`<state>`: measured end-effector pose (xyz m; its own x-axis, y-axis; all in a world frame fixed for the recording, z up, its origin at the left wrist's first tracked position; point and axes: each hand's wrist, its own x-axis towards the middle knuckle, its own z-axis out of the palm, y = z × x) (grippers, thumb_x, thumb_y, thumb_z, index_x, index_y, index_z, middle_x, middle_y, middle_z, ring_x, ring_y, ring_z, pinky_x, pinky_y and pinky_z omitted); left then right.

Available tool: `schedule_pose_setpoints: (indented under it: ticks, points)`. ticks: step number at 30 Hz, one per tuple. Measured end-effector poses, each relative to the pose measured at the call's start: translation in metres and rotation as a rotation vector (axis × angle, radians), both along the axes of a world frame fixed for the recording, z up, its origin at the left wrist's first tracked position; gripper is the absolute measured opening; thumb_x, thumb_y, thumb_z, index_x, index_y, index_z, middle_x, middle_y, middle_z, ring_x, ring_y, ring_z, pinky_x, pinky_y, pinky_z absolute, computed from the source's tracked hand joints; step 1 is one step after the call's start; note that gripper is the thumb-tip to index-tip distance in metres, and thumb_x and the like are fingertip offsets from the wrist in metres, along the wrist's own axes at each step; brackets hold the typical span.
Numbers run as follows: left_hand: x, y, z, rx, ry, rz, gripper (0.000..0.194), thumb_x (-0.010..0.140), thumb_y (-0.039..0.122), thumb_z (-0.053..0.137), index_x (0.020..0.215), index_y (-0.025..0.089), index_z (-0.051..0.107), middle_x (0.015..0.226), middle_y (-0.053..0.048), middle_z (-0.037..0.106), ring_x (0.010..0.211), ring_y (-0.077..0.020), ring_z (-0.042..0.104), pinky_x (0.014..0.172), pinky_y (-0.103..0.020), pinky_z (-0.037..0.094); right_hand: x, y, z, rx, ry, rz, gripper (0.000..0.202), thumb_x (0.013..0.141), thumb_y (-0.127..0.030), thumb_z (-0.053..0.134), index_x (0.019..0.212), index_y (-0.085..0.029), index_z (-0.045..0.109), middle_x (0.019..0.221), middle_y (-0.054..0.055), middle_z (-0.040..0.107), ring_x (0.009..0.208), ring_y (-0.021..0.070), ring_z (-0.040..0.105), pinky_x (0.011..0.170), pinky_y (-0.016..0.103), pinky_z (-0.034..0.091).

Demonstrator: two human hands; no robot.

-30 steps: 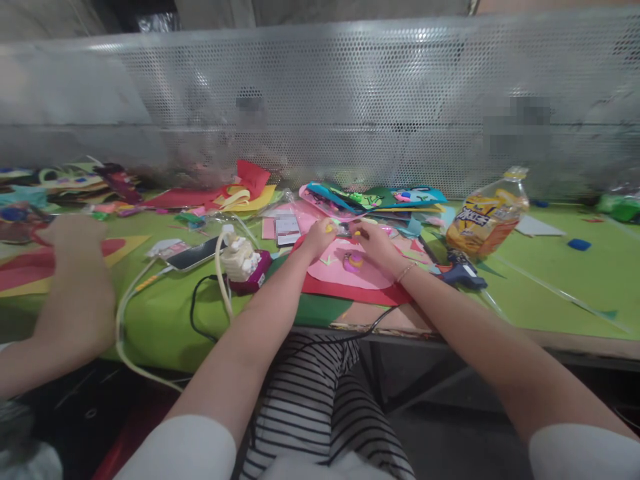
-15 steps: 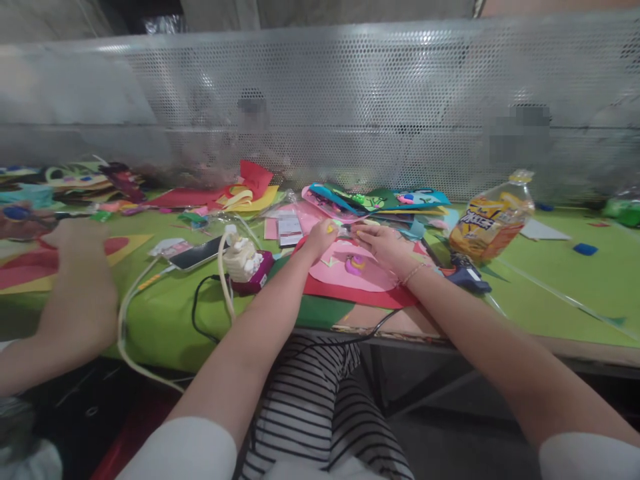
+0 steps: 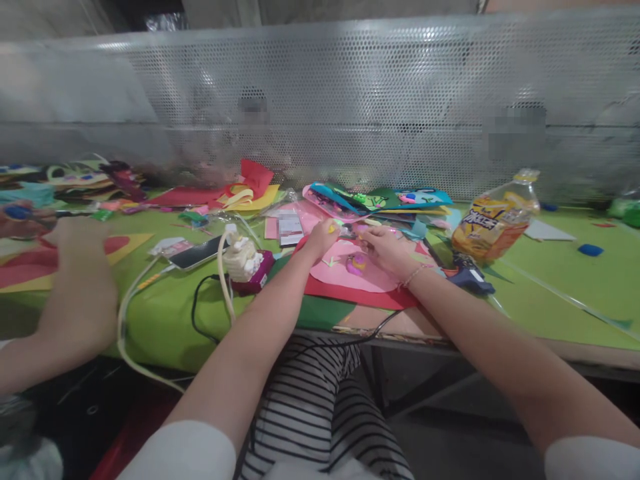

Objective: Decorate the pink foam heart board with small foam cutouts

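Note:
My left hand [image 3: 321, 240] is closed around a small lump of yellow modelling clay [image 3: 331, 229] that shows at the thumb. To its right, my right hand [image 3: 384, 247] has its fingers pinched together; what sits in them, if anything, is too small to make out. Both hands are above the far part of a pink paper shape [image 3: 340, 275] lying on red paper [image 3: 360, 297]. On the pink paper is a purple and yellow clay figure [image 3: 357, 265], with a small pale green V-shaped piece [image 3: 331, 262] left of it.
Colourful felt crafts [image 3: 375, 199] are piled behind my hands. A drink bottle [image 3: 495, 217] and a dark blue tool [image 3: 473, 279] are at right. At left are a plugged power adapter [image 3: 245, 260], a phone [image 3: 200, 253], cables, and another person's arm [image 3: 83, 287].
My right hand's fingers have drawn from stretched out into a pinch. My left hand stays in nearly the same place.

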<state>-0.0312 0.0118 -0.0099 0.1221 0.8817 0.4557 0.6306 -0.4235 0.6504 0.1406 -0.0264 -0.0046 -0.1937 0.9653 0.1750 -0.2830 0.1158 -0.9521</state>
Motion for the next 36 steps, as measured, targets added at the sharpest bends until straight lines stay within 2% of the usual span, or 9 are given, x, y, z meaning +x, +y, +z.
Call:
schedule_pose_setpoints:
  ticks: [2,6,12,15,18,24,27,30,36]
  points:
    - [-0.0001,0.0004,-0.0003,0.011,0.009,0.002,0.007,0.077,0.021,0.047,0.078,0.017,0.052,0.078,-0.003,0.059,0.076,-0.015,0.052,0.072,-0.027,0.04,0.0004,-0.0005,0.0011,-0.019,0.009,-0.033,0.018,0.066,-0.028,0.073,0.06,-0.016,0.06,0.057,-0.002,0.058,0.053,0.0055,0.052,0.056,0.018,0.046]
    - [-0.0002,0.0013,-0.001,0.022,0.016,0.012,0.008,0.077,0.02,0.047,0.079,0.016,0.054,0.081,-0.004,0.059,0.078,-0.0157,0.053,0.073,-0.027,0.04,0.0007,-0.0026,0.0038,-0.008,0.024,-0.016,0.016,0.062,-0.016,0.074,0.075,-0.016,0.065,0.077,0.002,0.066,0.072,0.0087,0.061,0.073,0.021,0.049]
    - [-0.0005,0.0011,-0.0015,0.023,0.011,0.008,0.009,0.076,0.021,0.047,0.079,0.016,0.054,0.08,-0.005,0.06,0.078,-0.0166,0.053,0.074,-0.029,0.041,0.001,-0.0012,0.002,-0.005,0.051,-0.014,0.016,0.066,-0.021,0.073,0.06,-0.016,0.059,0.055,-0.004,0.055,0.049,0.0034,0.049,0.06,0.017,0.049]
    - [-0.0007,0.0026,-0.0029,0.029,0.013,0.011,0.01,0.076,0.021,0.047,0.081,0.016,0.055,0.082,-0.005,0.06,0.079,-0.0167,0.054,0.074,-0.029,0.041,0.0009,-0.002,0.0031,-0.036,0.071,-0.032,0.01,0.067,-0.019,0.072,0.067,-0.016,0.063,0.068,-0.001,0.063,0.063,0.0059,0.058,0.067,0.018,0.051]
    - [-0.0012,0.005,-0.0046,0.021,0.0,0.003,0.011,0.077,0.022,0.047,0.083,0.017,0.055,0.084,-0.005,0.061,0.08,-0.0167,0.055,0.074,-0.028,0.042,0.001,-0.0048,0.0047,-0.032,0.054,-0.008,0.018,0.061,-0.013,0.075,0.076,-0.017,0.064,0.08,0.001,0.066,0.077,0.0093,0.062,0.075,0.02,0.051]
    - [-0.0017,0.0073,-0.0063,0.004,0.008,0.008,0.011,0.077,0.022,0.047,0.083,0.017,0.055,0.083,-0.004,0.061,0.08,-0.0166,0.055,0.073,-0.028,0.042,0.0024,-0.0013,0.0005,-0.027,-0.022,-0.066,0.018,0.067,-0.027,0.072,0.065,-0.016,0.059,0.059,-0.002,0.058,0.057,0.0069,0.055,0.06,0.02,0.049]
    - [-0.0017,0.0076,-0.0064,0.021,0.012,0.012,0.012,0.077,0.023,0.048,0.085,0.017,0.056,0.087,-0.005,0.062,0.084,-0.0169,0.056,0.075,-0.028,0.042,0.002,-0.0008,0.0021,-0.047,0.003,-0.046,0.013,0.067,-0.023,0.071,0.073,-0.016,0.062,0.072,0.0,0.064,0.065,0.0074,0.059,0.065,0.019,0.049]
    - [-0.0019,0.0078,-0.0065,0.027,0.007,0.007,0.012,0.077,0.024,0.048,0.083,0.017,0.056,0.088,-0.005,0.062,0.085,-0.017,0.055,0.075,-0.028,0.042,0.0014,-0.0037,0.005,-0.024,-0.009,0.002,0.02,0.059,-0.017,0.075,0.076,-0.017,0.063,0.077,0.0,0.065,0.069,0.0079,0.06,0.067,0.019,0.048]
    - [-0.002,0.0062,-0.0054,0.022,-0.011,0.0,0.01,0.077,0.025,0.049,0.08,0.017,0.055,0.082,-0.004,0.06,0.08,-0.0165,0.054,0.074,-0.028,0.041,0.0015,-0.0017,0.0009,-0.034,-0.009,-0.013,0.027,0.058,-0.03,0.078,0.061,-0.017,0.055,0.053,-0.005,0.052,0.05,0.0044,0.048,0.05,0.017,0.042]
